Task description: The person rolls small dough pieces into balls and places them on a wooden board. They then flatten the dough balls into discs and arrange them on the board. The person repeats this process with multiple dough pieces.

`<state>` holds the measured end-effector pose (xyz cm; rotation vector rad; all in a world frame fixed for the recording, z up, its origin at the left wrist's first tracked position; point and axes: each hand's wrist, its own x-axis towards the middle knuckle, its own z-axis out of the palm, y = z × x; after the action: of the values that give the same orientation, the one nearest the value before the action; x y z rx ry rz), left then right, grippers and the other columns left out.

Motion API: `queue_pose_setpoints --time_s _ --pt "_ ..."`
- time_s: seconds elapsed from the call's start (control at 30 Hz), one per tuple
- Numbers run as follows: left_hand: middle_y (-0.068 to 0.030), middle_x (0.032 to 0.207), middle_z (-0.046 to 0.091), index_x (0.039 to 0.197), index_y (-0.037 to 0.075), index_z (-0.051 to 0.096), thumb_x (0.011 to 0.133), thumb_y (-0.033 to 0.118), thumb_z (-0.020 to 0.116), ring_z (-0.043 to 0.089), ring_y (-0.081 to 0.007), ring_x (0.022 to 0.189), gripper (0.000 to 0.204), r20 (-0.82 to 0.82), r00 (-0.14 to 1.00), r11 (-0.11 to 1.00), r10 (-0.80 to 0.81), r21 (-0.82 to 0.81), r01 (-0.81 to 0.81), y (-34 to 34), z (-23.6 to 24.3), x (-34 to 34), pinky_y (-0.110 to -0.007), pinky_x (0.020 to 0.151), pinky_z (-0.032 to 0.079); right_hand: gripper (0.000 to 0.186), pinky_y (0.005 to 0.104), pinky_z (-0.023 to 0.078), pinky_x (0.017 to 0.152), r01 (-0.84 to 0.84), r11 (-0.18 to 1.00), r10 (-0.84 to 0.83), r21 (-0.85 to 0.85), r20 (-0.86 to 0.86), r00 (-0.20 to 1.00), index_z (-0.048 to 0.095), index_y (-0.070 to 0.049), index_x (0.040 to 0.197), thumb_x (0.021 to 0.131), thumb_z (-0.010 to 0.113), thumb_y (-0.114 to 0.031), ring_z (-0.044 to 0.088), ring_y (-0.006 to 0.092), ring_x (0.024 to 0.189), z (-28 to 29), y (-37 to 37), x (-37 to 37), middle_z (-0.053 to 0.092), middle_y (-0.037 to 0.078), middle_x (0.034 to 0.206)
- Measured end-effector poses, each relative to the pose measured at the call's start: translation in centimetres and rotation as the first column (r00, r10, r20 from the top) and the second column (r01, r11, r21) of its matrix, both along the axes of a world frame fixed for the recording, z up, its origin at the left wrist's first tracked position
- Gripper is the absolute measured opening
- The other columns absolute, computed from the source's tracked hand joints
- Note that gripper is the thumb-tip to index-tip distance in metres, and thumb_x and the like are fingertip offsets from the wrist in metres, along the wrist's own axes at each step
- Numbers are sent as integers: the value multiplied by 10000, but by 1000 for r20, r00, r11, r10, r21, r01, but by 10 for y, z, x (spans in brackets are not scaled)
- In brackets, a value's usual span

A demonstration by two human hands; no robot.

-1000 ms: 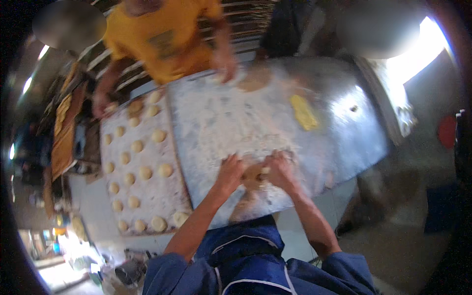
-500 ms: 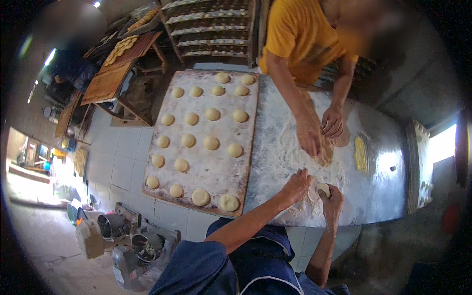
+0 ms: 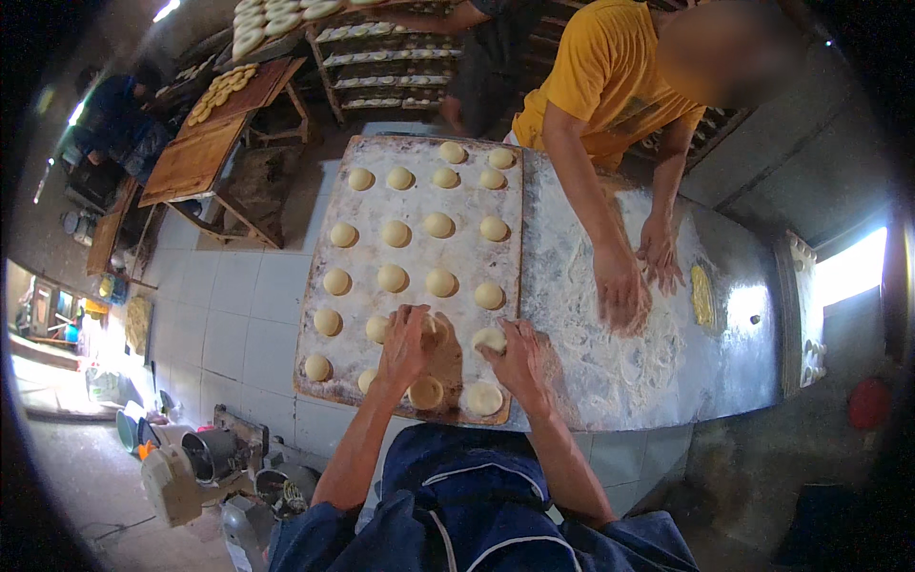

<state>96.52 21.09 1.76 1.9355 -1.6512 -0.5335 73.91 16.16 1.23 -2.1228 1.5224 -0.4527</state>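
Observation:
Both hands are over the floured wooden board (image 3: 367,257), which bears rows of pale round dough balls (image 3: 439,225). My left hand (image 3: 405,345) is closed round a dough ball (image 3: 433,327), partly hidden by the fingers. Close to the board's right edge, my right hand (image 3: 521,357) grips another dough ball (image 3: 489,340) between thumb and fingers. A dark shadow lies on the board between the hands. Nearest me are two flatter dough rounds, one (image 3: 426,392) below my left hand and one (image 3: 484,398) below my right.
Across the floured metal table (image 3: 572,381), a co-worker in a yellow shirt (image 3: 596,67) presses both hands to the surface. A yellow strip (image 3: 702,296) lies at the right. Racks (image 3: 386,81), another person and a wooden table (image 3: 195,157) stand behind; machines (image 3: 214,453) sit lower left.
My hands have moved left from the metal table to above the board, carrying dough. At the back, a tray of dough rings and a person in dark clothes have come into view.

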Motion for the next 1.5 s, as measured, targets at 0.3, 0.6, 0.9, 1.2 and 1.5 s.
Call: queue_pose_setpoints --time_s 0.3,0.6,0.9,1.2,1.5 --pt "-210 1433 501 1429 34 510 853 131 764 461 -409 1357 637 48 995 986 -93 -133 99 40 4 1 -511 1081 412 662 490 467 1056 -247 938 228 -242 -103 968 491 13 1431 853 754 -176 567 421 1248 39 8 27 604 238 1321" --pt "-265 1188 609 1229 -7 609 819 190 821 544 -458 1174 502 126 935 941 333 17 -337 138 -37 32 -527 997 449 443 550 496 1047 -506 862 506 38 -123 854 578 54 1348 956 550 -148 589 439 1273 2 19 195 593 300 1379" --pt "-181 1009 662 1140 -23 588 807 70 831 672 -351 966 423 -314 913 952 260 239 -189 103 32 -14 -445 849 531 484 503 539 884 -336 931 216 141 528 821 622 -41 1181 771 824 -201 682 438 1041 12 8 58 717 234 1060" --pt "-194 1112 680 1325 43 576 896 122 771 661 -362 1063 478 -281 910 937 -304 82 339 -61 -20 -234 -477 903 518 423 469 495 967 309 945 -305 109 -53 951 693 -54 1261 882 795 -214 640 368 1128 0 -15 -245 662 219 1246" --pt "-229 1625 343 1571 72 371 1048 291 537 208 -393 1564 591 448 889 977 -88 -136 165 -104 -46 -298 -624 1245 65 764 624 17 1260 201 913 -274 -356 -170 946 366 -127 1606 1012 427 -604 159 468 1557 -32 -61 -209 373 257 1609"
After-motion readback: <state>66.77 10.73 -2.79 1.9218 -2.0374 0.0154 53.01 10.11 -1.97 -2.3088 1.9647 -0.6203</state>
